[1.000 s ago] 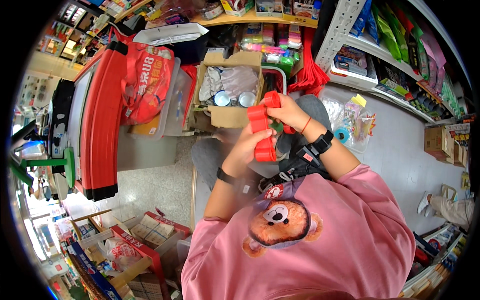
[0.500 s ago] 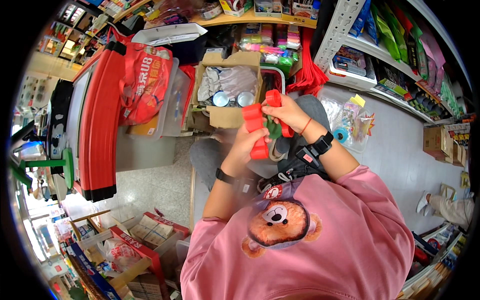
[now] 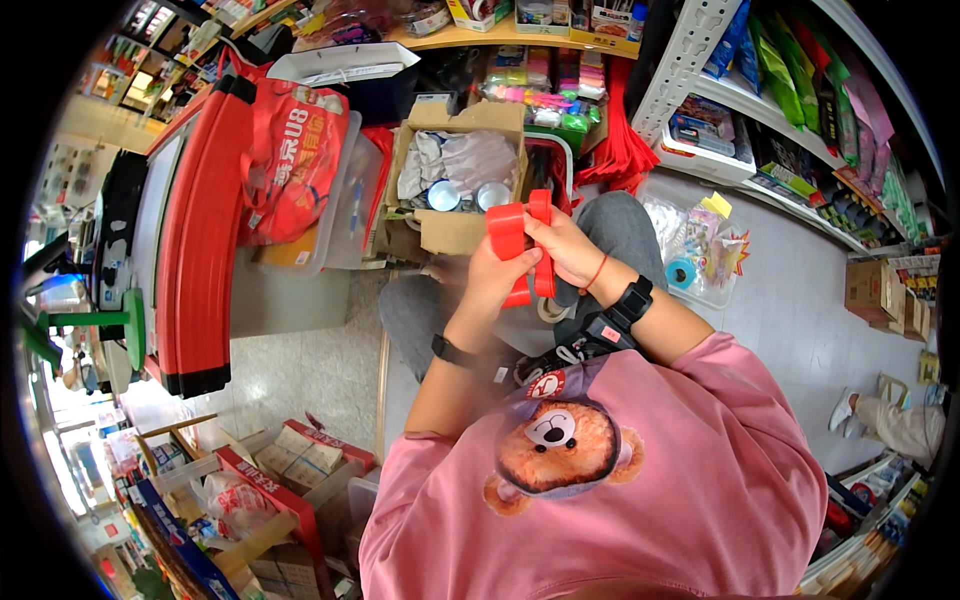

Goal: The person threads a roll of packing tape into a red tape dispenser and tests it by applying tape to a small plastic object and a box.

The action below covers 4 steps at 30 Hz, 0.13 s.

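Note:
My left hand (image 3: 492, 278) is closed around a red plastic piece with rounded, bulging ends (image 3: 507, 232). A narrower red plastic piece (image 3: 541, 208) is gripped by my right hand (image 3: 568, 248), thumb and fingers pressed against it. The two pieces stand side by side in front of my body; whether they are joined or only touching I cannot tell. Just beyond them is an open cardboard box (image 3: 455, 234) with crumpled grey-white material (image 3: 478, 158) and two round, pale-topped items (image 3: 443, 195) inside.
To the left stands a long red and black case (image 3: 195, 240) beside a red bag (image 3: 295, 165). A clear plastic tub (image 3: 712, 285) holding small packages lies at right, below white shelving (image 3: 680, 70). Cartons (image 3: 300, 455) sit at lower left. Another person's legs (image 3: 900, 425) show at far right.
My hands have drawn together, bringing the two red pieces from apart and angled to close alongside each other. A green patch seen between them is now hidden.

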Motion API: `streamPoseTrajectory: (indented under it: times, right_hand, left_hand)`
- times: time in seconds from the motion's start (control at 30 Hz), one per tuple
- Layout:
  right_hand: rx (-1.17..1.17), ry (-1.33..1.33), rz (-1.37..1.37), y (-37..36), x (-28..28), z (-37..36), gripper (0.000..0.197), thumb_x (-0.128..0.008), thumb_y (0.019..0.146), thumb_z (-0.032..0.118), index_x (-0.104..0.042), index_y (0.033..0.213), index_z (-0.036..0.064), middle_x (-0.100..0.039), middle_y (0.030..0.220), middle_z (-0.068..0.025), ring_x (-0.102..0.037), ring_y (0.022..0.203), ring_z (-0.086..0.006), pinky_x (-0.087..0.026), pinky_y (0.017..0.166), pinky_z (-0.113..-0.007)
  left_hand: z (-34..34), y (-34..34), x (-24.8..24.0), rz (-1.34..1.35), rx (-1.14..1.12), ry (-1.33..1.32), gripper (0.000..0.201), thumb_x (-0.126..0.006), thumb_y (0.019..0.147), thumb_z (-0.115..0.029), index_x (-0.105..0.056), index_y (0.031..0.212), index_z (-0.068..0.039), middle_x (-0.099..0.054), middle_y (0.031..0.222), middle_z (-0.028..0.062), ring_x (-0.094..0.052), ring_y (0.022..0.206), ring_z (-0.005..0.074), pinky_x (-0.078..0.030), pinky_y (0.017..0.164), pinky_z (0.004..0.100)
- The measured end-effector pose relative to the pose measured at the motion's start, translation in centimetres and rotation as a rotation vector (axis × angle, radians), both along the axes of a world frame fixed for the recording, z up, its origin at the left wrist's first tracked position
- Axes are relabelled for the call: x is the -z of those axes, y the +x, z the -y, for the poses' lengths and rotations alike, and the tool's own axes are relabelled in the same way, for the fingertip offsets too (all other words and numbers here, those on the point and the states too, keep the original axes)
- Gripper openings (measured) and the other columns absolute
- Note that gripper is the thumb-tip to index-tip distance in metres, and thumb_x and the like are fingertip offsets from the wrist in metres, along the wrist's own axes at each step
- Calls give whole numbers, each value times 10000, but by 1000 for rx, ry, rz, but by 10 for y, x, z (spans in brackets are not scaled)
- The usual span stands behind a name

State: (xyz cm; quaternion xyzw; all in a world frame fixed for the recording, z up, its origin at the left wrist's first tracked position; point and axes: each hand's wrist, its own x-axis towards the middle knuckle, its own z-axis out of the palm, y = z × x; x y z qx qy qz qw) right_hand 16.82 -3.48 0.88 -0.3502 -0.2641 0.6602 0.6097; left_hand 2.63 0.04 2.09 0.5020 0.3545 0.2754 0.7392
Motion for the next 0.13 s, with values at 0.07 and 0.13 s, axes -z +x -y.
streamPoseTrajectory:
  times: [0.07,0.13]
  right_hand:
    - [-3,4,-21,1,1,-1,349,-555,950,295,-519,1178,33,-580,1091,-34,-564,984,-122,-473,858,-285]
    - [-35,17,-34,8,5,-4,378,-583,934,286,-502,1211,42,-577,1114,-45,-558,1018,-132,-466,887,-303]
  left_hand:
    - [-2,-2,1,41,-1,-24,380,-706,799,-48,-532,1136,-58,-613,1015,26,-598,885,115,-507,756,284]
    - [-4,-3,-3,76,9,-41,399,-719,799,-70,-525,1147,-60,-613,1021,29,-600,887,124,-510,747,285]
